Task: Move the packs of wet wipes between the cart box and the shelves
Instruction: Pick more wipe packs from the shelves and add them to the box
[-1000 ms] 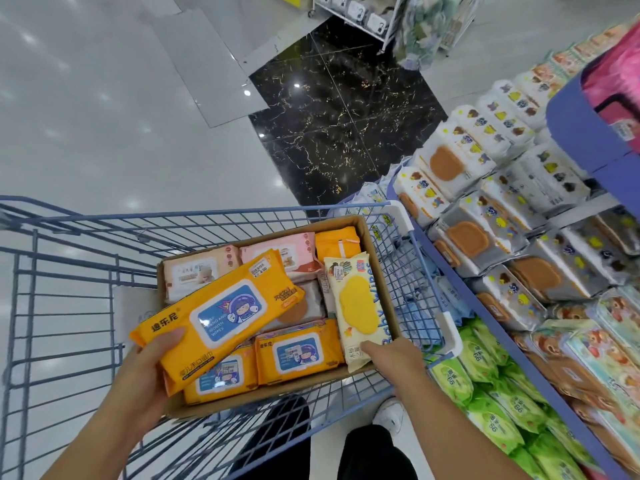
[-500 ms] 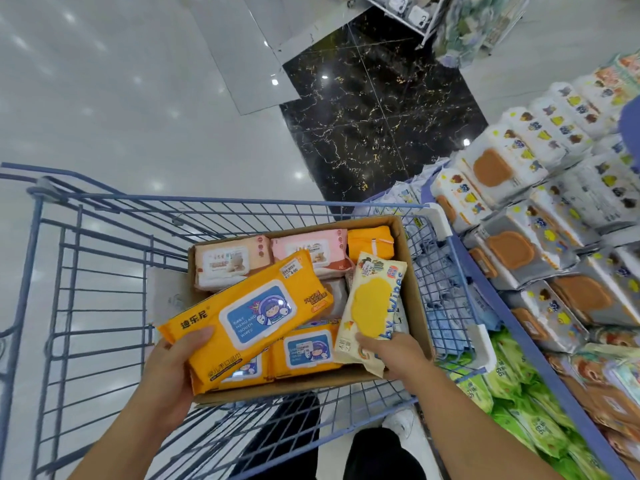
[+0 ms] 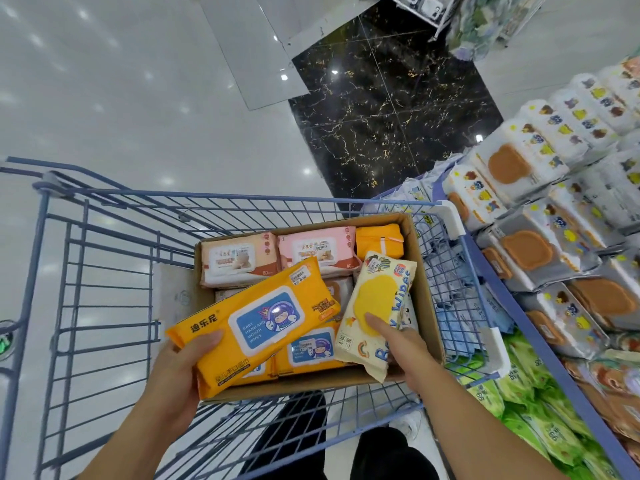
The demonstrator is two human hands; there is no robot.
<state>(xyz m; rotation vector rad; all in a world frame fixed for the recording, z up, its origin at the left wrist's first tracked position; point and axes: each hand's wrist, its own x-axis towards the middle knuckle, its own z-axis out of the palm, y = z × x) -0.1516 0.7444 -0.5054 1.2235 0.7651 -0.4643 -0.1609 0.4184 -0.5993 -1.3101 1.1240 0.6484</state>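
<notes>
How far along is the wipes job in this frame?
Done: unclear; shelves look stocked. In hand: left hand grips an orange pack, right hand a cream pack, both over the cardboard box. Left: pink pack, beige pack and others in the box.

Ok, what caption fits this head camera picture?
Left hand holds an orange wipes pack, right hand a cream baby wipes pack, over the cardboard box.
</notes>
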